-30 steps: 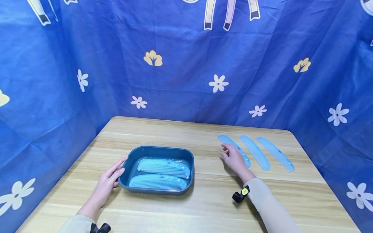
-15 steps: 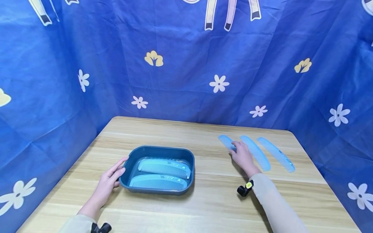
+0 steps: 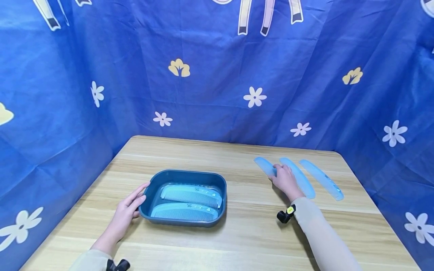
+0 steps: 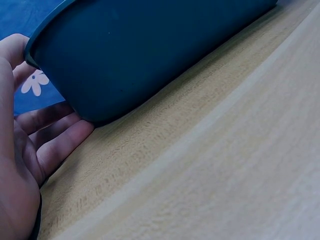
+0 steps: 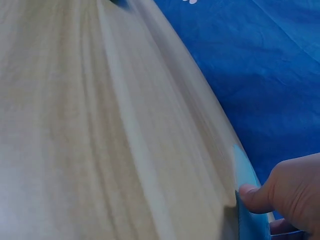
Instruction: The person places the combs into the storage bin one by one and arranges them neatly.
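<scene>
A dark teal basin (image 3: 183,223) holds two light blue combs, the upper one (image 3: 190,192) and the lower one (image 3: 179,212), lying lengthwise. My left hand (image 3: 123,214) grips the basin's left end; in the left wrist view, that hand (image 4: 20,135) has its upper digits at the rim and its lower fingers against the outer wall. My right hand (image 3: 286,183) pinches the leftmost comb (image 3: 262,164) on the right side of the table, covering its lower part. The right wrist view shows the thumb of that hand (image 5: 295,192) on the blue comb (image 5: 244,170), fingers on its far side.
Two more light blue combs lie slanted to the right, the middle one (image 3: 298,178) and the outer one (image 3: 322,180). The wooden table (image 3: 203,252) is bordered by blue patterned cloth (image 3: 210,90) behind and at both sides.
My right hand has moved rightward onto the leftmost comb, and its fingers have closed on it. My left hand stays at the basin.
</scene>
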Available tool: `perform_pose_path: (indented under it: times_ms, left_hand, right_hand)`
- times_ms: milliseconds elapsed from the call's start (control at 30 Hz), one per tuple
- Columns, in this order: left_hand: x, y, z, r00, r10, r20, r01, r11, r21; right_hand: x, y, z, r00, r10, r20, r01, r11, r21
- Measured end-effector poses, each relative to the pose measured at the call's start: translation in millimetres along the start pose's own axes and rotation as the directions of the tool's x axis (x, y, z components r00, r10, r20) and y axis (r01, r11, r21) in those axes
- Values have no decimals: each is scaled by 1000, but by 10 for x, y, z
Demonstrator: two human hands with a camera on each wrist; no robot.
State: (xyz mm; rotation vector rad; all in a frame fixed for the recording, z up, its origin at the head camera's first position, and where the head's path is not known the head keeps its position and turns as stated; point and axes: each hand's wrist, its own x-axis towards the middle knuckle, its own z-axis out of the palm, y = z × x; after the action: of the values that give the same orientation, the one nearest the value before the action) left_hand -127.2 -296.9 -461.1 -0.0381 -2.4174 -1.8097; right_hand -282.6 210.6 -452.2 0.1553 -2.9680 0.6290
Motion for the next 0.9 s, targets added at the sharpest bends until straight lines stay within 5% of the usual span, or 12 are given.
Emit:
perform_pose_path:
  times_ms: [300,600,900]
  left_hand:
    - [-11,6,8,1000,6,-5,-6,1000,4]
    - [5,4,4,1000,5,-4,-5,1000,0]
    - [-3,-10,2,1000,-3,-8,3,1000,20]
  right_hand:
    - [75,-9,-67,998,45,38,-46,998,44]
    - [94,-39,-180,999,-22,28,20,997,76]
    - [96,-51,-214,997,-4,77,-11,981,194]
